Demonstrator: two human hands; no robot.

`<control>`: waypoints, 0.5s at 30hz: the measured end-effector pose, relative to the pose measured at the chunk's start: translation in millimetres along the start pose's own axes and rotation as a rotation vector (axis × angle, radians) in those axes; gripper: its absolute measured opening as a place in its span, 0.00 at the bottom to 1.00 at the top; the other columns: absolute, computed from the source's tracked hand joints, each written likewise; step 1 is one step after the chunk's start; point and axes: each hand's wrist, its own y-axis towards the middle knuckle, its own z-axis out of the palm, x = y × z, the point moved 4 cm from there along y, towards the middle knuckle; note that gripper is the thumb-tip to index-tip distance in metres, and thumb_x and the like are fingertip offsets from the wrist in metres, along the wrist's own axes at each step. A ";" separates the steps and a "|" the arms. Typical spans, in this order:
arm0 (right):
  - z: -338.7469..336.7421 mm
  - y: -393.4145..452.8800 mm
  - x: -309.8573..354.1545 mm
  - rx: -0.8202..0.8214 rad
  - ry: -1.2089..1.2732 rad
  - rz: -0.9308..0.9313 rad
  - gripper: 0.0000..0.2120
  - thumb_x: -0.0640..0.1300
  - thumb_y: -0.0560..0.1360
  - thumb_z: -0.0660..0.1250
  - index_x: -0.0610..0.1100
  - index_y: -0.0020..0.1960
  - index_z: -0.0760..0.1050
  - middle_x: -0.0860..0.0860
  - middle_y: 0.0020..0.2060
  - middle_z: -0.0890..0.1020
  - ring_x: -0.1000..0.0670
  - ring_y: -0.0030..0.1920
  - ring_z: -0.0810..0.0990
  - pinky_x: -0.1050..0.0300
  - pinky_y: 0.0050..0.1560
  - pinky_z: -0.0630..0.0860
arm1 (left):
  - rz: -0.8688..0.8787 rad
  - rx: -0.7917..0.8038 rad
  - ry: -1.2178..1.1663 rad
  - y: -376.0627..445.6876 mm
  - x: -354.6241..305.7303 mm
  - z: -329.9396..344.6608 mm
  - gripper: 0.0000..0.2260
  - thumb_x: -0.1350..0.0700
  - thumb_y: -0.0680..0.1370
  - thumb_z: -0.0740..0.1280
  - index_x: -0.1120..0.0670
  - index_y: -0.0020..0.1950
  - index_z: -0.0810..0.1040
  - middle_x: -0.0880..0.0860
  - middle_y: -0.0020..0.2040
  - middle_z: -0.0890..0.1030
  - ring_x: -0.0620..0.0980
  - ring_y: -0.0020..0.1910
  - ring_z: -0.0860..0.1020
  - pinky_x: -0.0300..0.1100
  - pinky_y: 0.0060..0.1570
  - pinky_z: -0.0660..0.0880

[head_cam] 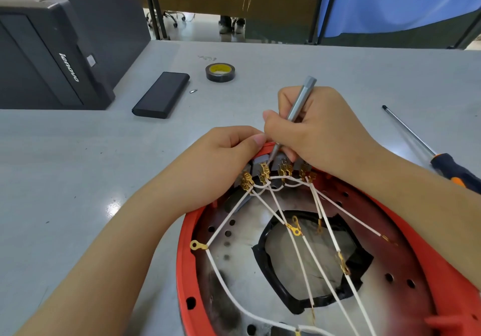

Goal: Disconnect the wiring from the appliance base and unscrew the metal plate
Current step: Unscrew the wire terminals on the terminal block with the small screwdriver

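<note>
Right hand: grips screwdriver, tip at the base's far-rim connectors, prying wires.
Left hand: curled on that rim, steadying.

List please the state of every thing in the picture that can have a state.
Right hand: grips the grey screwdriver.
Grey screwdriver: tilted, tip down at the gold terminals.
Left hand: holds the far edge of the red base.
Red base: open, inside showing.
White wires: near ends loose, far ends on the terminals.
Orange screwdriver: lying flat, untouched.
Tape roll: lying flat.
</note>
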 end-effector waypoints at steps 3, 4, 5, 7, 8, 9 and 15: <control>1.4 -0.7 0.8 0.011 -0.018 -0.003 0.18 0.39 0.75 0.66 0.45 0.28 0.65 0.52 0.17 0.73 0.56 0.19 0.72 0.68 0.27 0.69 | 0.001 0.004 0.009 0.3 0.1 0.3 0.12 0.45 0.81 0.56 0.36 0.49 0.79 0.58 0.51 0.82 0.58 0.51 0.79 0.56 0.55 0.73; 1.8 -0.9 1.1 0.019 -0.022 -0.006 0.18 0.39 0.75 0.66 0.45 0.28 0.65 0.52 0.17 0.72 0.56 0.19 0.72 0.67 0.27 0.70 | -0.001 0.006 0.011 0.3 0.2 0.5 0.12 0.45 0.81 0.55 0.37 0.50 0.79 0.58 0.51 0.82 0.59 0.51 0.79 0.57 0.56 0.74; 1.9 -1.1 1.7 0.027 -0.022 -0.008 0.18 0.40 0.75 0.66 0.45 0.28 0.65 0.52 0.17 0.72 0.55 0.20 0.73 0.65 0.27 0.72 | -0.005 0.009 0.012 0.3 0.4 0.5 0.13 0.45 0.81 0.55 0.37 0.50 0.80 0.58 0.51 0.82 0.59 0.51 0.79 0.58 0.56 0.74; 1.7 -1.2 2.7 0.035 -0.020 -0.013 0.18 0.40 0.75 0.66 0.45 0.28 0.65 0.51 0.17 0.73 0.53 0.20 0.74 0.64 0.27 0.72 | -0.009 0.015 0.011 0.5 0.5 0.8 0.13 0.45 0.81 0.55 0.39 0.51 0.80 0.59 0.50 0.82 0.59 0.50 0.80 0.59 0.55 0.74; 1.3 -1.2 2.9 0.036 -0.020 -0.016 0.18 0.40 0.75 0.66 0.45 0.28 0.66 0.50 0.18 0.73 0.53 0.20 0.74 0.65 0.27 0.72 | -0.010 0.016 0.015 0.6 0.5 0.8 0.13 0.46 0.81 0.55 0.40 0.51 0.80 0.59 0.49 0.82 0.59 0.50 0.80 0.59 0.54 0.74; 1.4 -1.4 3.2 0.036 -0.021 -0.020 0.18 0.40 0.75 0.66 0.45 0.28 0.66 0.50 0.18 0.73 0.53 0.20 0.74 0.67 0.27 0.71 | -0.011 0.016 0.020 0.6 0.5 0.8 0.13 0.46 0.81 0.55 0.40 0.51 0.80 0.59 0.49 0.82 0.59 0.49 0.80 0.59 0.54 0.75; -1.2 -2.2 4.5 -0.035 -0.011 -0.036 0.18 0.39 0.75 0.65 0.42 0.29 0.65 0.48 0.18 0.72 0.54 0.19 0.72 0.65 0.27 0.71 | -0.021 0.013 0.027 -0.6 0.1 0.7 0.13 0.45 0.81 0.55 0.39 0.50 0.80 0.58 0.48 0.83 0.59 0.48 0.80 0.58 0.54 0.75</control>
